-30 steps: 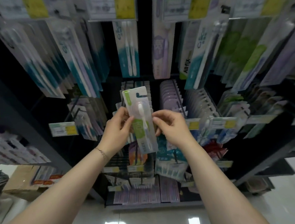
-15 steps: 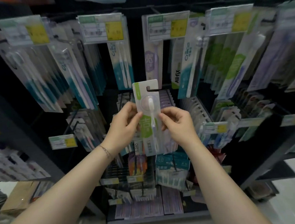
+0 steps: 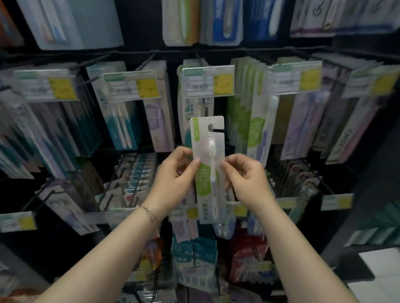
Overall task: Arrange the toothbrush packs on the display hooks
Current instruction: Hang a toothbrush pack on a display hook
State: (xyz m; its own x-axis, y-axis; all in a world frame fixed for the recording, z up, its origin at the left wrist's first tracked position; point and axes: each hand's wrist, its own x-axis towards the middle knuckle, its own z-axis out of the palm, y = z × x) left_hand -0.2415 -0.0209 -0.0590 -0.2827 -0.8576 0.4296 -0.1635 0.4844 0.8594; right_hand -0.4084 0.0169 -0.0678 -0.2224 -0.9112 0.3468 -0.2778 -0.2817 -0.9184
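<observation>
l hand [image 3: 172,177] & r hand [image 3: 246,178], pinching toothbrush pack [image 3: 209,167] edges

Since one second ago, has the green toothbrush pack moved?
Yes: the green toothbrush pack has risen. Its top now overlaps the hanging packs under the price label; earlier it sat below them.

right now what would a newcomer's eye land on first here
First comes the green-and-white toothbrush pack, held upright at the centre of the view, its hook slot at the top. The left hand and right hand pinch it at its side edges. Next comes the row of price tags with yellow patches, running across the rack above it, with hanging packs crowded behind.
</observation>
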